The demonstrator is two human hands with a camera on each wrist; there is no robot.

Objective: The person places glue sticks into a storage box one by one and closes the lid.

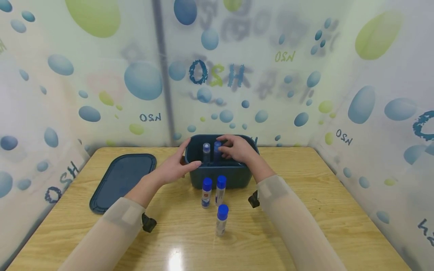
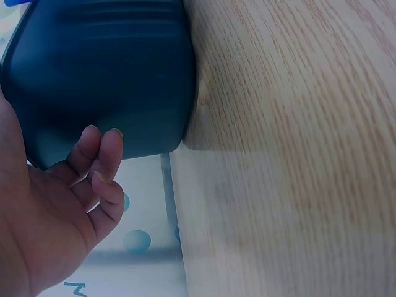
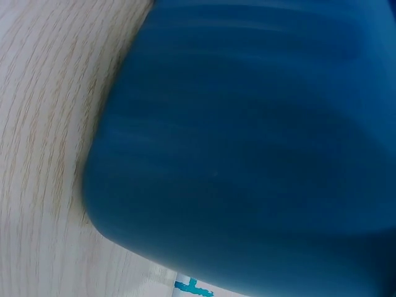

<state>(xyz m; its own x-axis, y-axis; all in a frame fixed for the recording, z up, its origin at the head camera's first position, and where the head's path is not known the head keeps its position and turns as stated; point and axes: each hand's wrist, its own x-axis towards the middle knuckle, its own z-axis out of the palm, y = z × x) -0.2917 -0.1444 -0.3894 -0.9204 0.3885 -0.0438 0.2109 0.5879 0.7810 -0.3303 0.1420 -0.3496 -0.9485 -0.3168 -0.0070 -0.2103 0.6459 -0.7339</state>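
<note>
A dark blue bin (image 1: 220,177) stands at the back of the table. My left hand (image 1: 174,164) lies at its left front corner, thumb along the front rim and forefinger along the left rim. In the left wrist view the other fingers (image 2: 106,154) hang loosely bent beside the bin's wall. My right hand (image 1: 236,149) reaches over the right part of the bin, its thumb and fingers pinching a glue stick (image 1: 216,153) upright inside. To its left another glue stick (image 1: 206,153) stands in the bin. The right wrist view shows only the bin's outer wall (image 3: 235,142), without the hand.
Three glue sticks with blue caps stand upright before the bin: one at left (image 1: 206,194), one beside it (image 1: 220,191) and one nearer (image 1: 221,221). A dark blue lid (image 1: 125,180) lies at the table's left. A patterned curtain (image 1: 217,105) hangs behind.
</note>
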